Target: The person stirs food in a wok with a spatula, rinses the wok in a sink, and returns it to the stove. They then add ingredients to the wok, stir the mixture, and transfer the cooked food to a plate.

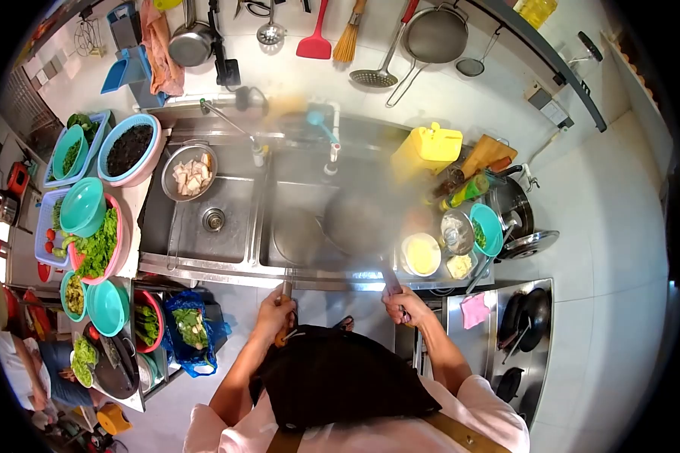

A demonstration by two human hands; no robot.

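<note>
My left hand [277, 311] is closed round the wooden handle of a utensil [288, 287] whose round head [298, 235] shows hazily over the right sink basin. In my right hand [406, 306] is the handle of a dark pan [359, 224], also over that basin and blurred by haze. The pan and the round head lie side by side; whether they touch I cannot tell. What the pan holds is hidden by the haze. To the right of the pan stands a bowl of something pale yellow [421, 254].
A strainer of pale pieces [190, 172] sits at the left basin. Several basins of greens, such as a pink one [119, 241], stand at left. A yellow jug [435, 147] and bottles [467, 190] stand behind right. Another person [24, 370] is at lower left.
</note>
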